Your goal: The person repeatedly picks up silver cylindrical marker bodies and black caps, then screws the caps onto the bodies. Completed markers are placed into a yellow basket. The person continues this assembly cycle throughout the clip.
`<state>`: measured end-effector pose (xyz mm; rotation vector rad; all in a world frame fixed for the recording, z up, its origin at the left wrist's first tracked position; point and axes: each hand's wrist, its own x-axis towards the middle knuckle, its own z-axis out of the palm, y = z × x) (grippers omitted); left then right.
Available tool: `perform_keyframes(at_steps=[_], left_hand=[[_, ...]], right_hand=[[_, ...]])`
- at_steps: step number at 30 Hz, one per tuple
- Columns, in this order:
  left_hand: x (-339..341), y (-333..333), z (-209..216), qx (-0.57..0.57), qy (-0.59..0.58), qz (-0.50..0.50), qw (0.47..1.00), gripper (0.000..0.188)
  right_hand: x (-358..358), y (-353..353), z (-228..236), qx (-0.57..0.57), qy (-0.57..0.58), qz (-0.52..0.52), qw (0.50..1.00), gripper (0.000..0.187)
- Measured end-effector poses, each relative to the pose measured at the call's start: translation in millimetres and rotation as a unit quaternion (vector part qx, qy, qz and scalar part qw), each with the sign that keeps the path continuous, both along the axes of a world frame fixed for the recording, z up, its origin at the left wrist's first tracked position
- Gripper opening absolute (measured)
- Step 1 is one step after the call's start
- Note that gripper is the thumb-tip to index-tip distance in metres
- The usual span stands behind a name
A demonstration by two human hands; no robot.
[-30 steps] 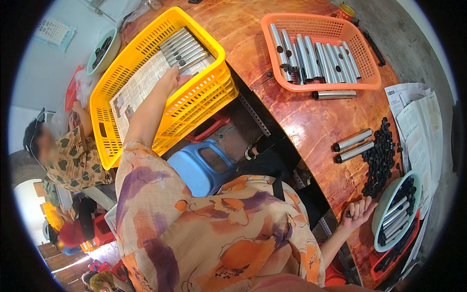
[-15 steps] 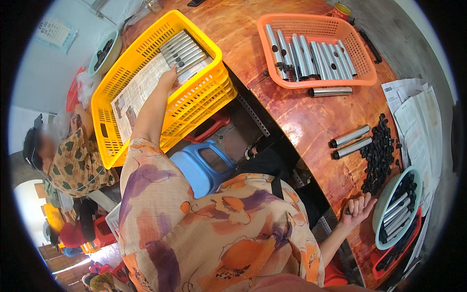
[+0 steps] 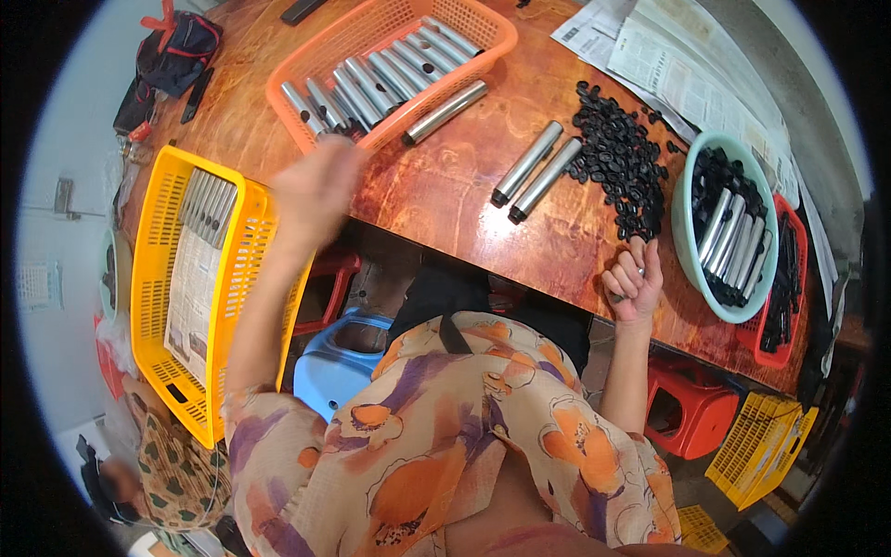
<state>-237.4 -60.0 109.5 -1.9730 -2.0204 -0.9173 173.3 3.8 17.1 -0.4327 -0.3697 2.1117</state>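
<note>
My left hand, smeared by motion, is over the table's near edge beside the orange basket; its fingers cannot be made out. Silver metal tubes with black end pieces lie in that basket. My right hand is curled closed at the near end of a pile of small black rings. A small dark spot shows at its fingers, too small to name. Two silver tubes lie side by side left of the pile. Another tube rests against the basket's near side.
At left, a yellow crate holds tubes on newspaper. A pale green basin of tubes and black parts stands at right, beside a red tray. Papers cover the far right. Below are blue and red stools. Someone sits lower left.
My left hand has left the tubes in the yellow crate and come to the orange basket. The view has turned toward the table. My right hand stays curled by the black rings.
</note>
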Motion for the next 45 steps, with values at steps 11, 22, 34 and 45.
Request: perform_keyframes(at_steps=[11,22,34,45], left_hand=[[148.2,146.8,-74.8,-0.157,-0.021,-0.122,0.980,0.034],[104.3,117.8,-58.8,-0.155,-0.826,-0.142,0.522,0.030],[-30.2,0.5,36.4,0.150,-0.692,0.020,0.705,0.028],[-316.2,-151.1,-71.8,0.220,-0.697,0.460,0.504,0.018]], right_hand=[[0.0,-1.6,-4.6,0.008,0.023,0.001,1.000,0.034],[-1.6,0.2,0.6,-0.012,0.009,-0.002,1.000,0.036],[4.9,-0.6,-5.2,0.002,0.043,0.012,0.999,0.033],[5.1,4.4,-10.0,0.020,0.061,0.029,0.998,0.033]])
